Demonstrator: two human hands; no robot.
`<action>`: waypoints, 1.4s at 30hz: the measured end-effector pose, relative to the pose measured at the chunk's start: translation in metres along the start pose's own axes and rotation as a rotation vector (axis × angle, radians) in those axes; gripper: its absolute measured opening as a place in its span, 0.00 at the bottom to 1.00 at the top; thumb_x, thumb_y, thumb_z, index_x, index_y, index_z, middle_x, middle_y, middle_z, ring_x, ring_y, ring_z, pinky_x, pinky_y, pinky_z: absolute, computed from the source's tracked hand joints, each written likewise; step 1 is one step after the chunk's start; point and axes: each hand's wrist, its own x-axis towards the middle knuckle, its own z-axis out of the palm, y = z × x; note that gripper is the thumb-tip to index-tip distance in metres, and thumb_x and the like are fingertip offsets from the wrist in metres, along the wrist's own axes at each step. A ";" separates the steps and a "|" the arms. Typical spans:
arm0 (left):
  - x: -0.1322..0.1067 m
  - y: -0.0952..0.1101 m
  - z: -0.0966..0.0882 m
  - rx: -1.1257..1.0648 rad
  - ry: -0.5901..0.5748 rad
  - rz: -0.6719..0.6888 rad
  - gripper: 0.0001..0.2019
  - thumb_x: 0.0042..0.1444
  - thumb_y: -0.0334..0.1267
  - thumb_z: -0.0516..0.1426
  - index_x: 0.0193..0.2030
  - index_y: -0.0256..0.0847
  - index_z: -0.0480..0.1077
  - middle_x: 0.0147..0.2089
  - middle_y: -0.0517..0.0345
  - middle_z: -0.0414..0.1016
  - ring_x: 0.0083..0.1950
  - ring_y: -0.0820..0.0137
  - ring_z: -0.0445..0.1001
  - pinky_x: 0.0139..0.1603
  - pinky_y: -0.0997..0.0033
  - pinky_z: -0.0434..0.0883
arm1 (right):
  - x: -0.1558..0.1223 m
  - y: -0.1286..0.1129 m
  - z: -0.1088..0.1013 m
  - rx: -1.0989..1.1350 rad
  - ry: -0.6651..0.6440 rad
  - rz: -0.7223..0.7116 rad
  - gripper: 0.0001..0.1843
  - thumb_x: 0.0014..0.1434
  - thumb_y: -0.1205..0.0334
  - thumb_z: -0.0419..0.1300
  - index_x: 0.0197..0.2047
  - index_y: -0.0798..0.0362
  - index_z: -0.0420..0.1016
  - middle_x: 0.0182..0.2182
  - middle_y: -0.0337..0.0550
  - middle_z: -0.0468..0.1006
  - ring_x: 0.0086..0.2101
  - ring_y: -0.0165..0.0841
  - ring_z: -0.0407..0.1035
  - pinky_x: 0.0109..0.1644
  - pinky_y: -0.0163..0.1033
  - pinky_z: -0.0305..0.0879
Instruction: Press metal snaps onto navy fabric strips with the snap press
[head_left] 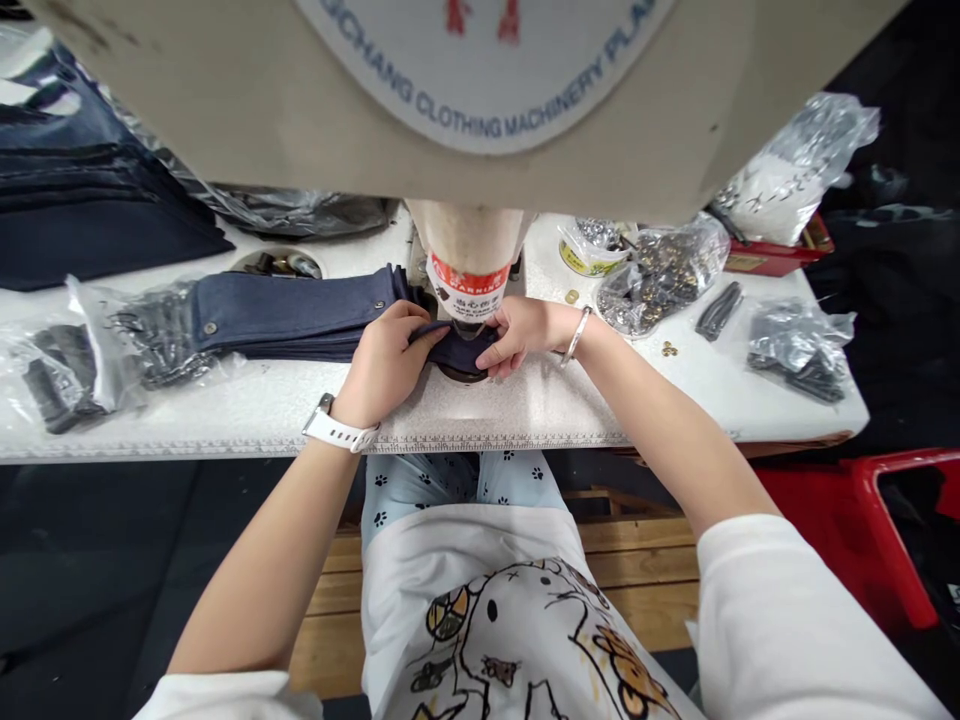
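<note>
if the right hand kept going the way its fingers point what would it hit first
The right hand already rests on the folded navy denim, so that comes first; the left hand lies just beyond it, though depth is hard to judge.

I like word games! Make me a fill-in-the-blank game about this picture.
1. The left hand has a white ____ on its wrist.
2. The right hand has a silver ____ on its wrist.
3. The cloth between the two hands is dark ____.
4. The machine cover above the hands says "Clothing ____".

Missing words: watch; bracelet; blue; Machinery
</note>
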 end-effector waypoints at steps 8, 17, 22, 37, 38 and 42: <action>0.000 0.000 0.000 -0.010 0.021 0.001 0.14 0.55 0.43 0.51 0.34 0.38 0.75 0.43 0.51 0.73 0.43 0.65 0.71 0.50 0.69 0.68 | -0.001 -0.001 0.002 -0.004 0.019 -0.016 0.07 0.47 0.69 0.66 0.29 0.58 0.71 0.17 0.34 0.75 0.19 0.22 0.70 0.23 0.24 0.66; 0.001 -0.002 0.001 0.008 0.028 0.010 0.13 0.55 0.41 0.51 0.33 0.37 0.74 0.42 0.51 0.74 0.41 0.66 0.72 0.48 0.67 0.69 | 0.003 0.005 0.000 0.060 0.005 -0.066 0.15 0.40 0.66 0.70 0.31 0.58 0.70 0.20 0.35 0.77 0.21 0.24 0.72 0.25 0.26 0.69; 0.000 -0.004 0.002 0.009 0.020 0.024 0.13 0.56 0.41 0.51 0.32 0.36 0.73 0.43 0.51 0.73 0.41 0.66 0.72 0.48 0.67 0.69 | 0.003 0.005 0.001 0.084 0.006 -0.048 0.17 0.38 0.65 0.71 0.31 0.58 0.70 0.21 0.34 0.76 0.22 0.25 0.72 0.26 0.26 0.70; -0.007 0.001 0.008 0.052 0.093 0.015 0.12 0.56 0.41 0.51 0.33 0.36 0.72 0.45 0.50 0.73 0.48 0.63 0.71 0.51 0.64 0.67 | -0.007 -0.005 0.010 0.098 0.088 0.017 0.17 0.40 0.69 0.70 0.34 0.59 0.71 0.22 0.36 0.77 0.24 0.25 0.73 0.28 0.26 0.72; -0.007 0.001 0.008 0.057 0.092 0.014 0.13 0.56 0.41 0.51 0.33 0.37 0.72 0.45 0.51 0.73 0.48 0.63 0.71 0.51 0.64 0.67 | -0.007 -0.006 0.011 0.105 0.102 0.029 0.17 0.39 0.70 0.70 0.35 0.59 0.71 0.23 0.37 0.77 0.24 0.26 0.73 0.28 0.27 0.72; -0.008 0.003 0.008 0.075 0.085 0.010 0.13 0.57 0.41 0.50 0.33 0.37 0.73 0.45 0.50 0.73 0.47 0.62 0.72 0.49 0.65 0.68 | -0.007 -0.006 0.016 0.157 0.149 0.048 0.17 0.39 0.72 0.69 0.34 0.59 0.71 0.24 0.37 0.77 0.23 0.26 0.73 0.27 0.27 0.72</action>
